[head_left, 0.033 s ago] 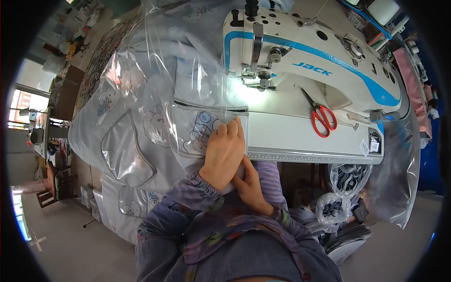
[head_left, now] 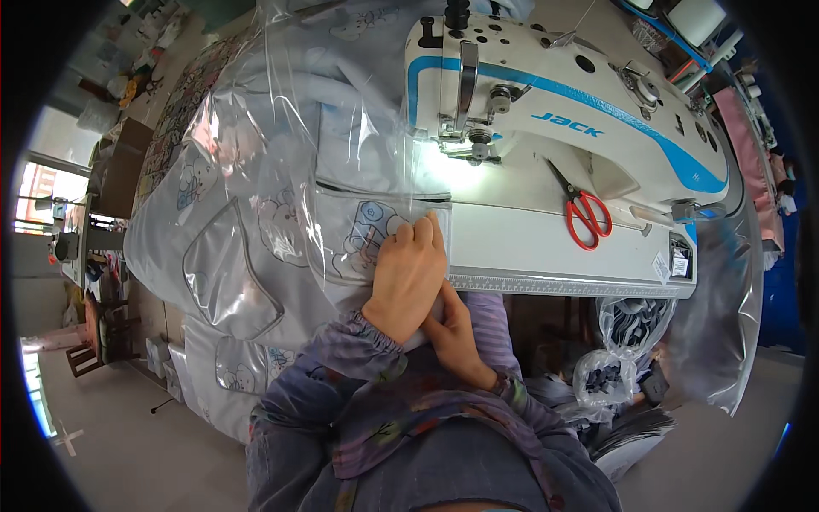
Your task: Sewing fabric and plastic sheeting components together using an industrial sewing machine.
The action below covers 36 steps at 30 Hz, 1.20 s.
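At the front edge of the sewing bench [head_left: 554, 247], the left hand [head_left: 408, 277] lies flat, fingers together and stretched out, pressing down on a clear plastic pocket [head_left: 358, 235] stitched to a pale grey printed fabric [head_left: 230, 256]. Its fingertips reach the pocket's right edge, just short of the lit needle area of the white and blue sewing machine [head_left: 546, 102]. The right hand [head_left: 456, 328] sits just under and behind the left one at the bench edge, fingers loosely curled against the fabric's hem; whether it pinches the cloth I cannot tell, since the left hand covers its fingertips.

The fabric spreads leftward off the bench and hangs down, with several more clear plastic pockets sewn to it; one large pocket [head_left: 226, 273] hangs lower left and shows nothing inside. A loose sheet of clear plastic [head_left: 281, 111] lies over the fabric further back.

Red-handled scissors [head_left: 580, 213] rest on the machine bed, well apart to the right of the hands. Below the bench, right of the person's lap, two clear plastic bags [head_left: 627, 320] hold dark patterned pieces, one above the other [head_left: 601, 375].
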Each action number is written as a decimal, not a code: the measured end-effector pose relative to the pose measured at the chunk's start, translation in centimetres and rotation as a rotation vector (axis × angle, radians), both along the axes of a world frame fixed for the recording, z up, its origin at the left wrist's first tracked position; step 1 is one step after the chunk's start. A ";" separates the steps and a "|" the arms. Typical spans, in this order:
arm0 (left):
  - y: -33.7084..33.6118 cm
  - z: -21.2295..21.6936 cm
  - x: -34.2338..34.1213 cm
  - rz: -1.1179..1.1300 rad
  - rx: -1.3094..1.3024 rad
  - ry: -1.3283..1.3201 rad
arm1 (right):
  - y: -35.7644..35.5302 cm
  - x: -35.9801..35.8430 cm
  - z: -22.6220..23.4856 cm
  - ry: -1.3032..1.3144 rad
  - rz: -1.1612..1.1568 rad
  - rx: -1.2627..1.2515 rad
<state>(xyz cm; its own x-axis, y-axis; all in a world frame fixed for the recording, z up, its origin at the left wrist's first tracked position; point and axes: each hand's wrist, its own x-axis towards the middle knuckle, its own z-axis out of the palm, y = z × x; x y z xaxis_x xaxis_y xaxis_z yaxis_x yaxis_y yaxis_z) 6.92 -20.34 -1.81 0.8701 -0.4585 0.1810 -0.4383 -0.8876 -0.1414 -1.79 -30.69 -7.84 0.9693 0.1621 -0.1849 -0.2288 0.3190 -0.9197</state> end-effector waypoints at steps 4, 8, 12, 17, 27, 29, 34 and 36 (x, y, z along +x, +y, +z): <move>-0.6 -1.0 1.1 0.019 -0.061 -0.015 | 0.3 0.9 0.2 0.013 0.023 0.033; -1.9 -1.0 3.1 0.003 -0.125 -0.081 | 1.4 1.9 -1.2 -0.012 -0.082 0.137; 1.1 -3.2 5.9 -0.071 -0.177 0.000 | -0.3 2.2 2.8 0.152 0.068 -0.293; 4.6 -2.1 7.0 -0.190 -0.437 0.038 | -8.5 -7.6 -6.7 -0.240 -0.329 -0.709; 0.0 -1.4 1.8 -0.274 -0.576 -0.163 | -29.9 -34.8 -31.2 0.860 -1.458 -0.564; 0.1 -1.3 0.9 -0.252 -0.588 -0.140 | -31.8 -32.0 -31.5 1.056 -1.408 -0.838; 1.7 -0.8 0.5 -0.219 -0.545 -0.085 | -33.8 -29.4 -32.0 1.558 -1.150 -1.000; 2.0 -0.7 0.5 -0.192 -0.554 -0.065 | -33.8 -30.8 -32.8 1.465 -1.190 -0.998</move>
<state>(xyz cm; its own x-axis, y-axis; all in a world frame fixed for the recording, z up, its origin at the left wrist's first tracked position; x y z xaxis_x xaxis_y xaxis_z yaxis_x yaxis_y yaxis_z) 7.42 -18.36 -2.55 0.7601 -0.4287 0.4883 -0.6044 -0.7425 0.2888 -32.62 -64.45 -40.69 -0.3777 -0.8677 -0.3232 -0.8622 0.4568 -0.2187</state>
